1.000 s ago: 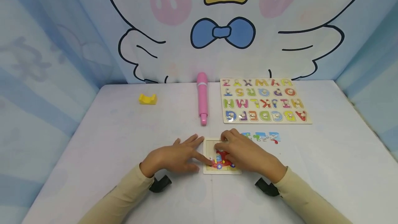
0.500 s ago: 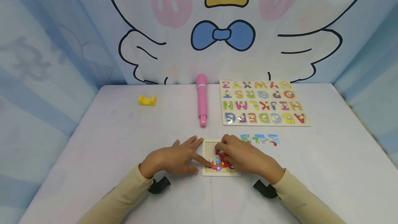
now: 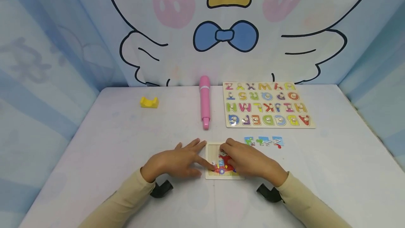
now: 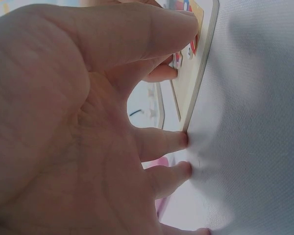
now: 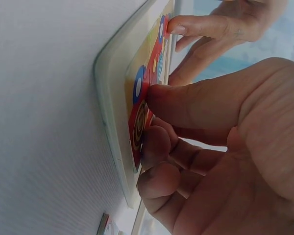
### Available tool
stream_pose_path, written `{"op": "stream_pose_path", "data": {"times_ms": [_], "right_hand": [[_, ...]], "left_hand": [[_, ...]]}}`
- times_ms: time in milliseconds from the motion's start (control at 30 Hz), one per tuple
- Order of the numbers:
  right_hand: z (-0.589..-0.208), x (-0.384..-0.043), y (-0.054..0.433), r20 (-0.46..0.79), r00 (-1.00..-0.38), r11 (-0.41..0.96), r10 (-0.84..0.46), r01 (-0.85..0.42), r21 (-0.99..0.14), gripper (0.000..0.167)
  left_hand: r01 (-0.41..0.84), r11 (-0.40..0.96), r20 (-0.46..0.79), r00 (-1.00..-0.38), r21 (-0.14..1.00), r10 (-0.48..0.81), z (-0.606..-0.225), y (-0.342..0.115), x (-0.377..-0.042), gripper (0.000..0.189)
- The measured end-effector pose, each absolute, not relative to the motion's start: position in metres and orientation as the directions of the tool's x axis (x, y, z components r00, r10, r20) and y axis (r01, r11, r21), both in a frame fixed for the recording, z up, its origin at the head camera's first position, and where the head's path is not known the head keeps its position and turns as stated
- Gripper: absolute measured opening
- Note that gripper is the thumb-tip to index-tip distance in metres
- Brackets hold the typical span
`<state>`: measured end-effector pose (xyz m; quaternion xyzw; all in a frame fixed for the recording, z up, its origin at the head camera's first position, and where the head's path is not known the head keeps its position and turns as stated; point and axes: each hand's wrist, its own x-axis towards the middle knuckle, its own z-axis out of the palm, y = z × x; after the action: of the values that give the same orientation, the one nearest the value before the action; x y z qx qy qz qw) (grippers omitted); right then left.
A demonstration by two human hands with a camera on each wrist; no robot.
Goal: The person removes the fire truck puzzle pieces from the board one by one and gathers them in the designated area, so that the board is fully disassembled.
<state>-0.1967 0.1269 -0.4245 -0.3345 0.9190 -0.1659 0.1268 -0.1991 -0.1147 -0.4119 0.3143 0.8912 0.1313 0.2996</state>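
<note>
A small wooden puzzle tray (image 3: 207,157) lies on the table between my hands. In it sits a red vehicle picture (image 3: 224,164) made of puzzle pieces; the tray's upper left shows bare wood. My left hand (image 3: 178,160) is spread, one fingertip touching the picture's left end and others by the tray's edge. With curled fingers, my right hand (image 3: 250,157) grips a red puzzle piece (image 5: 139,129) with a coiled-hose print, over the tray's right part. The right wrist view shows its thumb on the red picture; the piece's far side is hidden behind the fingers.
Several loose blue puzzle pieces (image 3: 264,141) lie in a row behind my right hand. Further back are an alphabet board (image 3: 267,105), a pink pen-shaped toy (image 3: 205,103) and a yellow block (image 3: 149,102). A printed cloth backdrop (image 3: 226,59) rises behind the table.
Right fingers have shifted slightly lower over the tray, staying at the red piece. The left hand keeps its place. The whole view has moved a little.
</note>
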Motion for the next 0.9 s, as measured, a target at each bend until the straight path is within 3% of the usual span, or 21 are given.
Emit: {"op": "stream_pose_path", "data": {"times_ms": [467, 900], "right_hand": [[-0.429, -0.204, 0.131, -0.146, -0.764, 0.694, -0.629, -0.467, -0.548, 0.028], [-0.431, -0.209, 0.135, -0.077, -0.751, 0.627, -0.656, -0.486, -0.609, 0.019]], "left_hand": [[0.487, 0.759, -0.441, -0.621, 0.431, 0.649, -0.411, -0.115, -0.199, 0.038], [0.497, 0.751, -0.434, -0.615, 0.436, 0.659, -0.411, -0.117, -0.199, 0.038]]}}
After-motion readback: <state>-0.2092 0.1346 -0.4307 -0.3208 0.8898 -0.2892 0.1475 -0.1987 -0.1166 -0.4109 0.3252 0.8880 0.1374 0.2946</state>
